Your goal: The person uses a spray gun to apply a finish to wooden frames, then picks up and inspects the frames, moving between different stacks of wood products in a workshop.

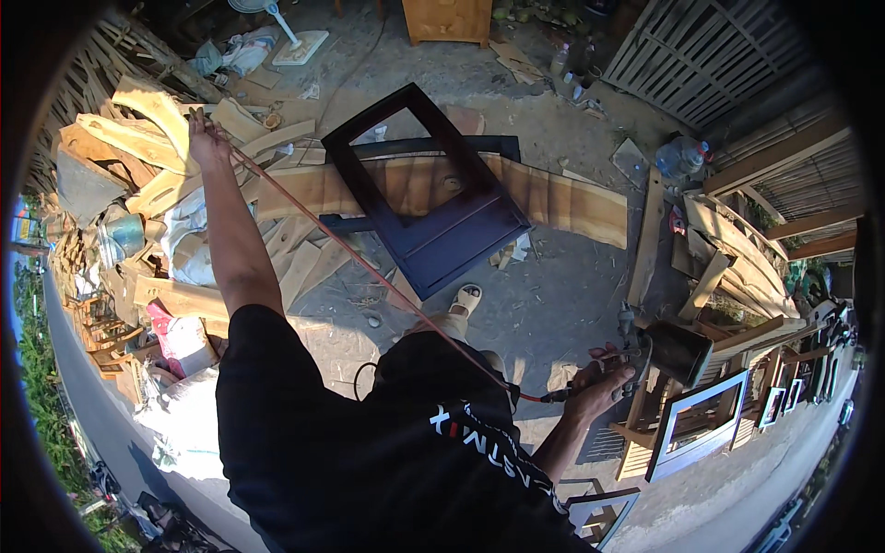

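Observation:
A spray gun (630, 346) with a dark round paint cup (678, 354) is in my right hand (599, 382), out to the right of my body. From its handle a thin orange-red air hose (359, 260) runs across my front to my raised left hand (209, 140), whose fingers close around it at the far left. Between my arms and farther off lies a dark-stained wooden frame (466, 224) with a rectangular opening and a solid lower panel. It rests at a slant across a long wooden slab (576, 207), and a dark support shows partly beneath.
Piled wood offcuts (138, 138) and white sacks (184, 410) fill the left. Right of me stand pale-edged frames (701, 424), leaning boards (737, 244) and a plastic water jug (680, 158). A wooden cabinet (447, 20) and a fan base (300, 48) are at the back.

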`<state>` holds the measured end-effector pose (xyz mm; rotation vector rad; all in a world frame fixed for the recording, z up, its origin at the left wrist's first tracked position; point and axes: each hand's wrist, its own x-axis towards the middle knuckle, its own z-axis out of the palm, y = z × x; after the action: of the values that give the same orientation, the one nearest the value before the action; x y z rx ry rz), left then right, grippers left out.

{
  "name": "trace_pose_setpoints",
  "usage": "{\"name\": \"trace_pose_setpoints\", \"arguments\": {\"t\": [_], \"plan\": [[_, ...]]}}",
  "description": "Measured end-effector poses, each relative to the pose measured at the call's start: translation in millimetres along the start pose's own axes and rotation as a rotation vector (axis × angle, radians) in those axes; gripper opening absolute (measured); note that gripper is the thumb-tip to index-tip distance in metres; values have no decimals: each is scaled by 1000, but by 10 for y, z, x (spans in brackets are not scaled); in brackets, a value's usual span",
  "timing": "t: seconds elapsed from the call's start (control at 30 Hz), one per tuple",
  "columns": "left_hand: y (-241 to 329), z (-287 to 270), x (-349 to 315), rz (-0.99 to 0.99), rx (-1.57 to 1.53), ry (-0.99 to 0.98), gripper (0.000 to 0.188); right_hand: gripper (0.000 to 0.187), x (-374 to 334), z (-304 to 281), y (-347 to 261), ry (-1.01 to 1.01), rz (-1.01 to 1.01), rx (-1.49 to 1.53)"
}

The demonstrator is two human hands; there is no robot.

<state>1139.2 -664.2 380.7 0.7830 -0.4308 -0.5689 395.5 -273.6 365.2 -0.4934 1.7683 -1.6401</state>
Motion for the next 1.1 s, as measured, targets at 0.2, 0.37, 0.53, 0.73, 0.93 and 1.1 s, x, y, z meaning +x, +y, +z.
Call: {"name": "trace_pose_setpoints", "arguments": {"t": [0.2, 0.37, 0.53, 0.73, 0.93, 1.1], "plan": [[-647, 2420, 92, -6, -210, -531, 32, 78, 561, 134, -408, 26, -33, 11], [-1660, 4423, -1211, -243, -207, -683, 48, 73, 1172, -202, -690, 36, -76, -89], [-3043, 5154, -2507, -512, -181, -719, 68, 66, 1983, -665, -1018, -13, -122, -200], [-4670, 5570, -4948, -827, 64, -622, 5, 57, 3101, -1440, -1267, 115, -183, -370], [-5701, 4456, -6394, -526, 1115, -889, 53, 48, 4766, -1882, -1229, -320, -224, -506], [-4907, 4657, -8078, -755, 390, -1401, 32, 47, 5890, -1253, -890, -469, -331, -509]]}}
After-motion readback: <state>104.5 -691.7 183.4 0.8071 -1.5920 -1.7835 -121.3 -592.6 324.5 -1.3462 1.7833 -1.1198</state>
